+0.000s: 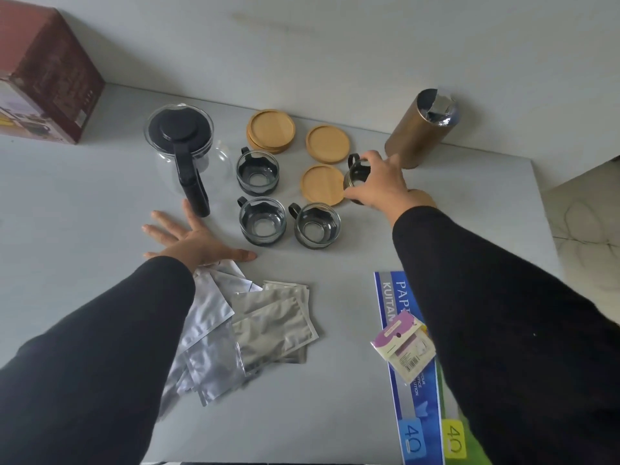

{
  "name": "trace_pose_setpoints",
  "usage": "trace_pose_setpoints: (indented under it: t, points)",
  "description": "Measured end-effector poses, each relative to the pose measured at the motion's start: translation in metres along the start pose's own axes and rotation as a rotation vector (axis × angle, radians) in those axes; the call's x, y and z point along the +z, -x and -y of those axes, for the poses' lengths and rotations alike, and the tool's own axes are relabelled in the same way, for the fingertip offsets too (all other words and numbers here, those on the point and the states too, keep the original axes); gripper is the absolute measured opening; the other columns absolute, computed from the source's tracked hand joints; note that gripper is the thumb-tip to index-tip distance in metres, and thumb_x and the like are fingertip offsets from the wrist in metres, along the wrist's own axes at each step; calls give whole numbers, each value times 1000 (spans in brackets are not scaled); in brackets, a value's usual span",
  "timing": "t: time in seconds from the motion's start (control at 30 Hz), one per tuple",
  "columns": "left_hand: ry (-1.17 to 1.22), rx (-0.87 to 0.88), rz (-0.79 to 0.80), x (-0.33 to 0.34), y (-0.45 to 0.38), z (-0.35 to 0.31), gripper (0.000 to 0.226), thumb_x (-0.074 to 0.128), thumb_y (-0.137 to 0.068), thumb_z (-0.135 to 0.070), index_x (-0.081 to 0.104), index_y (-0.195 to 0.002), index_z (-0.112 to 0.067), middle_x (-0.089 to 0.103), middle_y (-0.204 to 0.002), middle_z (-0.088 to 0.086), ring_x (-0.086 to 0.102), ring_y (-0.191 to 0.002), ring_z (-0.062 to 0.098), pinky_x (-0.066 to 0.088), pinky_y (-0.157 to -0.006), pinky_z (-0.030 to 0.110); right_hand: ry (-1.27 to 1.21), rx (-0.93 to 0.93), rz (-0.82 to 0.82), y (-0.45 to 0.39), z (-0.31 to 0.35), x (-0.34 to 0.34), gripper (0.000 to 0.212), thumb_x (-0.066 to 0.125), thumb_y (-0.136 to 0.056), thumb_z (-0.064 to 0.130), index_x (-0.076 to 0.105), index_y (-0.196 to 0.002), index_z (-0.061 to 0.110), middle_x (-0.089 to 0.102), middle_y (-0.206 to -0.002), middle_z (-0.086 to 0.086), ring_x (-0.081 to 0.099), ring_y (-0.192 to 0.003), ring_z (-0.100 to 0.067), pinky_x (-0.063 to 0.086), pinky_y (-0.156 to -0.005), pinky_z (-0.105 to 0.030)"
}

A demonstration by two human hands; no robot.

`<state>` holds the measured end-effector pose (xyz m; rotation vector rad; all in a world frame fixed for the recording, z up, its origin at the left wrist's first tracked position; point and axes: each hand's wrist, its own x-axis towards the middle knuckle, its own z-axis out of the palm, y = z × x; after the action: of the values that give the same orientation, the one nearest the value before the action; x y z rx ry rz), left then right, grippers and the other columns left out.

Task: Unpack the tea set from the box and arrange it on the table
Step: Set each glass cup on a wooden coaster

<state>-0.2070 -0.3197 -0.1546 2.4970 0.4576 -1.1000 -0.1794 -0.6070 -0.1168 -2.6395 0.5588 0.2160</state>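
A glass teapot (181,142) with a black lid and handle stands at the table's back left. Three glass cups with black holders sit near the middle: one (257,172) behind, two in front (262,220) (317,225). My right hand (379,182) grips a fourth cup (356,172) from above, beside a single wooden coaster (322,184). Another coaster (327,144) lies behind it, and a stack of coasters (271,130) sits further left. My left hand (191,238) rests flat on the table with spread fingers, just in front of the teapot handle.
The red-brown box (47,75) stands at the back left corner. A gold canister (421,129) with torn foil stands at the back right. Several silver foil pouches (255,327) lie near the front. Blue paper packs (412,397) and a small purple packet (404,344) lie at the front right.
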Motion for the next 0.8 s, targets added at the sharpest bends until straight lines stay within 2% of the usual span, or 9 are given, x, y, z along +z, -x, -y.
trace_pose_setpoints:
  t: [0.23, 0.5, 0.8]
  points:
    - [-3, -37, 33, -1, -11, -2, 171, 73, -18, -82, -38, -137, -31, -50, -140, 18, -41, -130, 45, -4, -109, 69, 108, -123, 1, -58, 47, -4, 90, 80, -66, 26, 30, -141, 17, 35, -137, -11, 36, -128, -28, 39, -98, -35]
    - [1, -30, 55, -1, -19, -1, 174, 76, -16, -80, -40, -136, -32, -55, -135, 16, -47, -125, 43, -4, -102, 75, 140, -167, 12, -95, 60, 9, 85, 76, -73, 16, 28, -143, 14, 34, -141, -11, 31, -133, -28, 37, -101, -35]
    - [-15, -48, 69, -3, -19, -3, 170, 78, -23, -78, -39, -137, -30, -55, -135, 16, -47, -125, 43, -3, -102, 76, 94, -183, 30, -106, 59, 14, 86, 76, -73, 16, 27, -144, 16, 34, -143, -9, 31, -134, -27, 36, -103, -33]
